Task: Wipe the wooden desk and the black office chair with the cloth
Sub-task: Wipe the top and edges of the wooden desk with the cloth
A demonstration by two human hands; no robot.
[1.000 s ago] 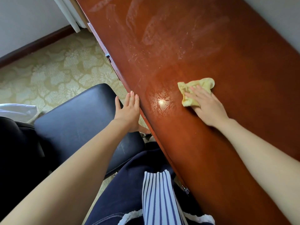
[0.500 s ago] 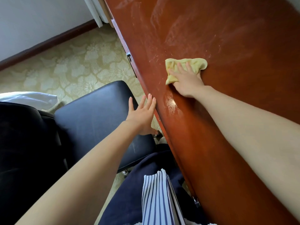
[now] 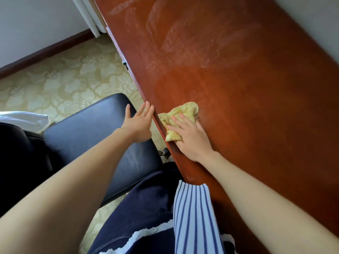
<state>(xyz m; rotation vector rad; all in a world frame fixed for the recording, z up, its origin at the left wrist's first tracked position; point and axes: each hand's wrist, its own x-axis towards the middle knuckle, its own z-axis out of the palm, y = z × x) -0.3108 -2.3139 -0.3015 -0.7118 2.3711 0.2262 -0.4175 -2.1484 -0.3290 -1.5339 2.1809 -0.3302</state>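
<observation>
The reddish-brown wooden desk (image 3: pixel 238 88) runs from top centre to lower right, with pale wipe streaks on its far part. A crumpled yellow cloth (image 3: pixel 180 114) lies at the desk's near edge, pressed flat under my right hand (image 3: pixel 190 138). My left hand (image 3: pixel 139 125) rests against the desk's edge with fingers spread and holds nothing. The black office chair (image 3: pixel 88 136) stands left of the desk, its padded seat under my left forearm and its backrest at the far left.
Patterned beige carpet (image 3: pixel 60 79) covers the floor left of the desk. A white wall with a dark skirting board (image 3: pixel 42 52) lies beyond it. A white bundle (image 3: pixel 22 120) sits behind the chair. My dark skirt and striped top fill the bottom centre.
My right hand has slid the cloth back toward me and leftward, to the desk's near edge. My left hand stays at the edge.
</observation>
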